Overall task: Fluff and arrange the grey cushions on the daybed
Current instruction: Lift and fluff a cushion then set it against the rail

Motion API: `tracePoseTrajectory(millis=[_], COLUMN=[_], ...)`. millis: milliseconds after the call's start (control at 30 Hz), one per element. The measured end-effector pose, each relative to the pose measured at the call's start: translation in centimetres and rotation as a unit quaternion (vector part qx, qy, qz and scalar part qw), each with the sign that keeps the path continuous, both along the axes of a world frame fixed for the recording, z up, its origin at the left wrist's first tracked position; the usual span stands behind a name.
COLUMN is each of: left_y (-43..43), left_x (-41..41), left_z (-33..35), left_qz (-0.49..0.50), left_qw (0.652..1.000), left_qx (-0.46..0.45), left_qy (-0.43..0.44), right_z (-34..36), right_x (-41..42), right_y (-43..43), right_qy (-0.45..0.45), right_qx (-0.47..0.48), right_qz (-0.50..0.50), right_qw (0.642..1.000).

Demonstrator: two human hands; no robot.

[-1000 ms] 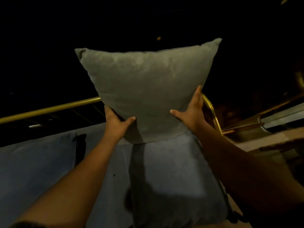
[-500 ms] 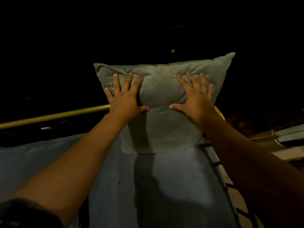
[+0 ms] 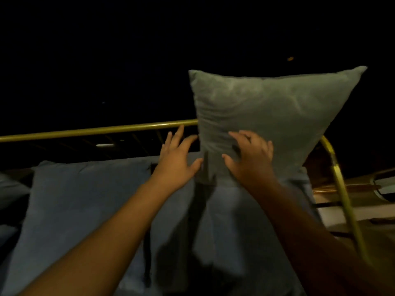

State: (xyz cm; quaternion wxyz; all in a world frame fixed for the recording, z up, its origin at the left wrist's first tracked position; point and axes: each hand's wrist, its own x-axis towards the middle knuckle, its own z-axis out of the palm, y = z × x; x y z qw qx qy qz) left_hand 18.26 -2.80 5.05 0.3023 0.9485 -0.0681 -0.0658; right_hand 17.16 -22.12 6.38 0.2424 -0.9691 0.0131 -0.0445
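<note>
Dim room, near dark beyond the daybed. A grey cushion [image 3: 273, 116] stands upright on its lower edge at the right end of the daybed, leaning back against the brass rail [image 3: 96, 130] where that rail curves down into the right-hand end frame [image 3: 339, 189]. Its upper corners stick out sharply, the right one higher than the left; the fabric shows faint creases across the face. The person's right hand [image 3: 251, 157] lies flat against the lower left part of the cushion's front, fingers spread and slightly bent, palm pressing the fabric, gripping nothing. The left hand [image 3: 178, 157] is just beside the cushion's left edge, open with the fingers fanned; the fingertips reach up toward the rail and the thumb points at the cushion's side. Whether the thumb actually touches the fabric, I cannot tell; the hand holds nothing. Both bare forearms stretch out from the lower part of the view. Beneath them runs the blue-grey seat pad [image 3: 85, 210], with a dark seam or gap between two sections near the middle. At the far left edge a pale rounded shape [image 3: 10, 189] rests on the daybed, too dark to identify. Past the right end frame lie paler surfaces, blurred and indistinct.
</note>
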Motion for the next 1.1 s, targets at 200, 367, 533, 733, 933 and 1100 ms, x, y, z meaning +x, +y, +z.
tracePoseTrajectory(millis=[200,367,533,733,933,1100], left_y=[18.1,29.7,36.5,41.2,44.9,48.4], left_x=[-11.7,-16.7,-18.5,-18.3,-16.1,-14.3], left_z=[-5.5,-6.7,-8.5,-12.8,-17.8,-21.8], left_qz=[0.079,0.128,0.178,0.232,0.324,0.384], left_qw=[0.985,0.967,0.953,0.923,0.896,0.875], left_qx=[0.021,0.002,-0.049,-0.059,-0.016,-0.087], left_qy=[0.152,0.222,0.24,0.302,0.305,0.282], right_z=[-4.1,-8.9,-11.0,-14.7,-20.3,-23.9], right_x=[-8.0,-12.9,-14.4,-11.8,-8.8,-7.1], right_y=[14.6,25.8,32.4,37.2,38.5,39.2], right_qy=[0.157,0.327,0.368,0.417,0.427,0.401], right_qx=[0.04,0.006,0.067,0.042,0.085,0.144], right_qz=[0.044,0.082,0.1,0.14,0.014,-0.075], right_qw=[0.986,0.941,0.922,0.897,0.9,0.901])
